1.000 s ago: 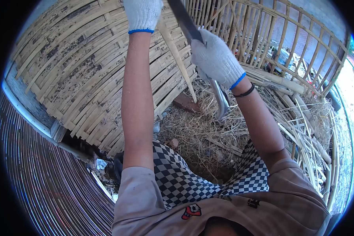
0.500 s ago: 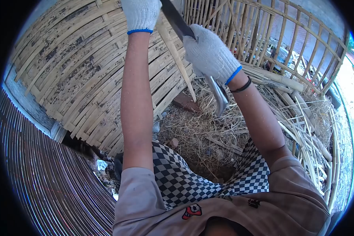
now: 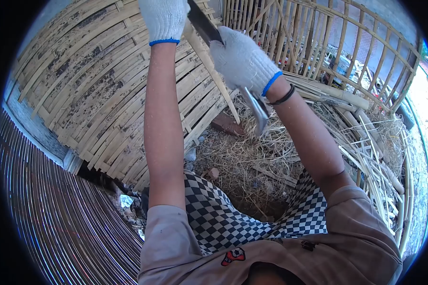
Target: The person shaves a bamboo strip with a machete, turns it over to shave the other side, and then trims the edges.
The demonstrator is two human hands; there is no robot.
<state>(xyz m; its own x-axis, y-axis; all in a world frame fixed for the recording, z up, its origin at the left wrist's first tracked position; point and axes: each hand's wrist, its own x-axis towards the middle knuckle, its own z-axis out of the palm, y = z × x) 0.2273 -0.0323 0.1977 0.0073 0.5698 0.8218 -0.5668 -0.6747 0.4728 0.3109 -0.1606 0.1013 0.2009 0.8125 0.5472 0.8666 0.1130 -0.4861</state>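
At the top, my left hand, in a white knit glove with a blue cuff, is closed around the upper part of a bamboo strip; its fingertips are cut off by the frame edge. The strip slants down to a pointed end beside a reddish-brown block. My right hand, gloved the same way, grips a machete. Its dark blade reaches up and left, close by my left hand, and its shiny curved handle end sticks out below my right palm.
A woven bamboo panel leans at the left, above a ridged dark surface. Pale shavings cover the ground before my knees. Bamboo poles and strips lie at the right, and a bamboo lattice fence stands behind.
Both hands have shifted left, my right one also slightly upward. The machete has moved left with it, while the bamboo strip's lower end sits slightly farther right.
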